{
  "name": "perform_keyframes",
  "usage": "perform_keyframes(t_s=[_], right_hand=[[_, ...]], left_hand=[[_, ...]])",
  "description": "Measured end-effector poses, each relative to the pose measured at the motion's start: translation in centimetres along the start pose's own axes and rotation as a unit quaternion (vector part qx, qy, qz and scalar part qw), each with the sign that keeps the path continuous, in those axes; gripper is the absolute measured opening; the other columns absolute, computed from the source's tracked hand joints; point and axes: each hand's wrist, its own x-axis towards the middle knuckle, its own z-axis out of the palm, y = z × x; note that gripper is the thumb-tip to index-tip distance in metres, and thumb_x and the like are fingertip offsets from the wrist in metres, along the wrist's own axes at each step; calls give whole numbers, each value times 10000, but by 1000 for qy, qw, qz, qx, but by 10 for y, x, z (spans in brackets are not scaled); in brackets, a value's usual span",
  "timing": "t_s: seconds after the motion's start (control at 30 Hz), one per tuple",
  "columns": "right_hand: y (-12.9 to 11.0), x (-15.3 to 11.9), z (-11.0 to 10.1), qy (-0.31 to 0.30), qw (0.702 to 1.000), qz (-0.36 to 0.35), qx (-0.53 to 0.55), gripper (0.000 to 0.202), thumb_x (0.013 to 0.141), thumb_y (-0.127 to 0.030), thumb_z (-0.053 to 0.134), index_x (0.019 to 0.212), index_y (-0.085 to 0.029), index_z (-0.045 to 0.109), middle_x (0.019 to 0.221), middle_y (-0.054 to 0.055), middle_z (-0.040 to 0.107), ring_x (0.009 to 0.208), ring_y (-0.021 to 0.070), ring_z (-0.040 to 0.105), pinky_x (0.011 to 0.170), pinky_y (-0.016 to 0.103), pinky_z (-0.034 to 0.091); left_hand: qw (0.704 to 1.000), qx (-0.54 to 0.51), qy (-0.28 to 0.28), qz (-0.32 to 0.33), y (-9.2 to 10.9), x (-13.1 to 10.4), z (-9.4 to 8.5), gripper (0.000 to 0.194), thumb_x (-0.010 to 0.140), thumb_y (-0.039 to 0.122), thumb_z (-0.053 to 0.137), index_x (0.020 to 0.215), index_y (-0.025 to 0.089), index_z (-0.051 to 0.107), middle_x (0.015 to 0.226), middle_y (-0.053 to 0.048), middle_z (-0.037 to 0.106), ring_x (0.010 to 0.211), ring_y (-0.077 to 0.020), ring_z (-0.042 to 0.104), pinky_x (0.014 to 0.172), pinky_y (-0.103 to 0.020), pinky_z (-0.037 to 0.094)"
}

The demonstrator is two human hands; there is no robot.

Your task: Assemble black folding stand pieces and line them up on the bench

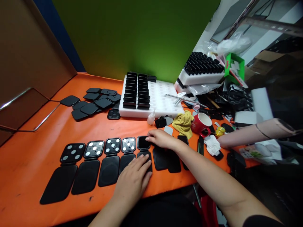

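Left of both hands, four unfolded pads (pixel 88 176) lie in a row on the orange table (pixel 23 189); the left hand (pixel 133 173) partly covers the nearest one, so a sideways slip could push it crooked. That hand lies flat, fingers slightly spread, over the lower flap of the fifth pad (pixel 142 142), which is under and between the two hands. Should its weight ease off, the pad might swivel. The right hand (pixel 159 138) curls its fingertips at the upper square's right edge; I cannot tell whether they pinch anything, but an uneven tug there could skew the pad.

Beyond the left hand, farther left, is a loose pile of black pads (pixel 97 104). Straight ahead of the hands sits a white foam tray (pixel 158 97). Just past the right hand, a small bottle (pixel 151 118) could tip if brushed; a yellow cloth (pixel 183 123) and red mug (pixel 197 126) crowd the space beyond its wrist. Dark flaps (pixel 161 159) lie below the right wrist.
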Motion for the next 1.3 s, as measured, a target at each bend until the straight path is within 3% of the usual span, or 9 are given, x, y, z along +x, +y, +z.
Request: perform_keyframes(t_s=[0.33, 0.47, 0.57, 0.67, 0.73, 0.87, 1.0, 1.17, 1.3], right_hand=[[-3, -3, 8, 29, 997, 6, -69, 205, 857, -345, 475, 796, -172, 566, 778, 15, 601, 709, 128, 535, 602, 216, 349], [-14, -9, 6, 50, 992, 14, -117, 227, 838, -367, 502, 823, -156, 583, 839, 75, 607, 788, 192, 552, 662, 267, 365], [-24, -19, 0, 75, 985, 25, -155, 309, 832, -410, 496, 980, -149, 571, 948, 121, 600, 858, 242, 553, 702, 310, 374], [-26, -29, -9, 110, 979, 12, -173, 350, 873, -403, 429, 1144, -194, 501, 1034, 96, 596, 907, 224, 554, 734, 302, 383], [-22, -34, -13, 134, 978, 5, -161, 290, 900, -345, 392, 1120, -202, 516, 1016, 70, 608, 890, 190, 558, 741, 280, 384], [-18, -37, -4, 140, 978, 0, -154, 235, 904, -301, 389, 894, -180, 591, 850, 47, 621, 801, 160, 548, 712, 263, 384], [-23, -32, 13, 101, 978, -82, -164, 212, 902, -269, 393, 953, -207, 589, 945, 38, 607, 922, 164, 508, 794, 273, 371], [-26, -17, 18, 123, 973, 22, -192, 270, 847, -381, 471, 985, -173, 575, 1016, 92, 554, 960, 230, 469, 808, 347, 375], [-23, 1, 9, 83, 991, 57, -88, 283, 788, -402, 533, 865, -136, 588, 1008, 136, 531, 1010, 270, 440, 849, 389, 342]], left_hand=[[1000, 13, 1, 7, 0, -1, 0, 345, 837, 296, 451, 1163, 228, 542, 1257, -39, 538, 1128, -235, 511, 938, -439, 438], [1000, 15, 9, 6, 1, 0, 0, 346, 834, 295, 458, 1160, 219, 545, 1239, -50, 554, 1115, -241, 522, 928, -444, 445], [1000, 16, 6, 5, 1, 1, -1, 344, 835, 296, 456, 1158, 218, 546, 1242, -48, 552, 1122, -237, 516, 936, -441, 439], [1000, 16, -2, 3, 1, -1, -1, 345, 840, 301, 448, 1163, 225, 541, 1254, -39, 542, 1133, -230, 507, 942, -434, 434], [1000, 15, -2, 2, 0, -2, -1, 347, 840, 303, 447, 1167, 230, 537, 1258, -35, 538, 1135, -228, 505, 942, -431, 435], [1000, 13, 4, 4, 0, -2, 1, 357, 830, 301, 465, 1174, 237, 531, 1259, -34, 537, 1133, -235, 507, 934, -437, 441], [999, 30, 13, 13, 0, -3, 2, 353, 830, 296, 464, 1167, 224, 535, 1240, -45, 553, 1122, -238, 517, 925, -444, 448], [998, 46, 16, 28, -1, -4, 2, 349, 836, 280, 457, 1171, 216, 531, 1252, -51, 543, 1125, -226, 516, 928, -425, 451], [998, 58, 16, 37, -2, -4, 3, 327, 841, 262, 455, 1152, 221, 545, 1262, -56, 534, 1137, -230, 505, 930, -424, 449]])
